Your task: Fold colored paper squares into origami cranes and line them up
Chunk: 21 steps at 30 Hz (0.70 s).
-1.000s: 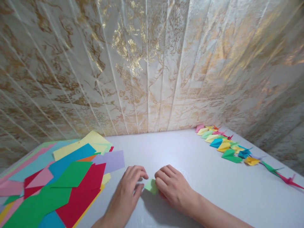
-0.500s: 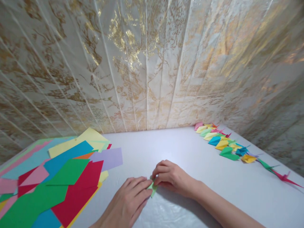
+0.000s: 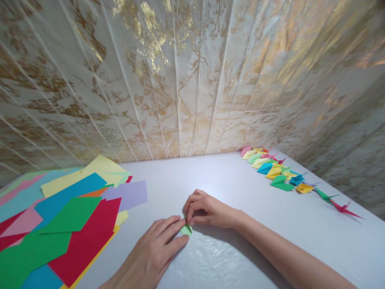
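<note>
A small folded piece of light green paper (image 3: 186, 230) lies on the white table between my two hands. My left hand (image 3: 156, 247) steadies it from the left, index finger and thumb reaching around it, with the other fingers stretched out. From above right, my right hand (image 3: 203, 208) pinches the paper's upper end between thumb and bent fingers. Those fingertips cover part of the folds.
Loose sheets of coloured paper (image 3: 86, 237) overlap in a wide pile at the left. Folded paper cranes and other folded pieces (image 3: 281, 182) line the table's right edge. A gold-patterned curtain (image 3: 186, 80) hangs behind the table (image 3: 210, 172).
The view has shifted, so the paper pile and cranes sit further left and some of them higher. My right hand's fingers have closed into a tighter pinch, and the green paper has turned slightly.
</note>
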Each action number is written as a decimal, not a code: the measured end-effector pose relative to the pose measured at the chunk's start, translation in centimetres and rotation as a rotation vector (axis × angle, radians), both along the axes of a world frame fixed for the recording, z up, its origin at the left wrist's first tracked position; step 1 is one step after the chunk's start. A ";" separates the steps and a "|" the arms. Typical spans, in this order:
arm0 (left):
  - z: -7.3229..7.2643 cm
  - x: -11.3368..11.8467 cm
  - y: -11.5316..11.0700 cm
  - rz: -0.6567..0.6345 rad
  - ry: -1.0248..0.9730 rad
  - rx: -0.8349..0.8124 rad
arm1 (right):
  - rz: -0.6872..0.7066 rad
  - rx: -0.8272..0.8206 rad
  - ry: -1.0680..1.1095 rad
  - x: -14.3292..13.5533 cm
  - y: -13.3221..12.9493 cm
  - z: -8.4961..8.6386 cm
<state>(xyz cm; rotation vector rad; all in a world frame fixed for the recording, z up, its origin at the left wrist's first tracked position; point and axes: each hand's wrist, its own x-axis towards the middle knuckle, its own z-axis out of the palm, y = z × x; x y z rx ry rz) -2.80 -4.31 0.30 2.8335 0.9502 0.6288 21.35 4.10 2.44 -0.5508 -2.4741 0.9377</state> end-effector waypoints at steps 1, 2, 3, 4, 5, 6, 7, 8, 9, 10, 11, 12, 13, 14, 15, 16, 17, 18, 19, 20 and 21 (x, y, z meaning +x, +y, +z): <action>-0.1 -0.1 0.0 -0.003 -0.002 0.002 | -0.003 -0.003 -0.003 -0.1 0.0 0.1; -0.1 -0.1 0.0 -0.006 -0.001 0.004 | -0.008 -0.005 -0.006 -0.2 -0.1 0.2; -0.2 -0.2 0.1 -0.018 0.007 0.004 | -0.016 -0.007 -0.009 -0.2 -0.2 0.3; -0.2 -0.2 0.1 -0.032 0.018 0.001 | -0.029 -0.006 -0.013 -0.3 -0.4 0.3; -0.2 -0.3 0.1 -0.040 0.023 -0.001 | -0.049 -0.001 -0.019 -0.4 -0.6 0.3; -0.2 -0.3 0.1 -0.041 0.019 -0.001 | -0.076 0.005 -0.025 -0.5 -0.8 0.3; -0.2 -0.2 0.1 -0.032 0.009 0.001 | -0.106 0.012 -0.031 -0.5 -1.0 0.3; -0.1 -0.2 0.1 -0.024 -0.004 0.006 | -0.135 0.015 -0.036 -0.6 -1.2 0.3; 0.0 -0.2 0.0 -0.018 -0.016 0.012 | -0.162 0.015 -0.040 -0.7 -1.3 0.3; 0.0 -0.1 0.0 -0.012 -0.026 0.019 | -0.184 0.012 -0.044 -0.7 -1.5 0.3; 0.1 -0.1 -0.1 -0.012 -0.033 0.022 | -0.200 0.006 -0.048 -0.8 -1.6 0.3; 0.1 -0.1 -0.2 -0.014 -0.038 0.023 | -0.213 -0.001 -0.052 -0.8 -1.7 0.3; 0.1 0.0 -0.3 -0.013 -0.049 0.026 | -0.221 -0.008 -0.055 -0.7 -1.7 0.3; 0.1 0.0 -0.3 -0.009 -0.063 0.030 | -0.228 -0.014 -0.058 -0.7 -1.8 0.3; 0.1 0.0 -0.4 -0.006 -0.072 0.032 | -0.234 -0.018 -0.060 -0.7 -1.8 0.3; 0.2 0.0 -0.4 -0.009 -0.075 0.035 | -0.237 -0.022 -0.062 -0.7 -1.8 0.3; 0.2 0.1 -0.5 -0.012 -0.069 0.033 | -0.242 -0.025 -0.064 -0.8 -1.8 0.3; 0.3 0.1 -0.5 -0.016 -0.061 0.033 | -0.247 -0.025 -0.066 -0.8 -1.8 0.3; 0.5 0.2 -0.4 -0.021 -0.053 0.030 | -0.254 -0.024 -0.068 -0.9 -1.8 0.3; 0.6 0.3 -0.4 -0.023 -0.048 0.032 | -0.260 -0.022 -0.069 -0.9 -1.8 0.3; 0.8 0.3 -0.4 -0.026 -0.048 0.035 | -0.265 -0.021 -0.071 -1.0 -1.8 0.2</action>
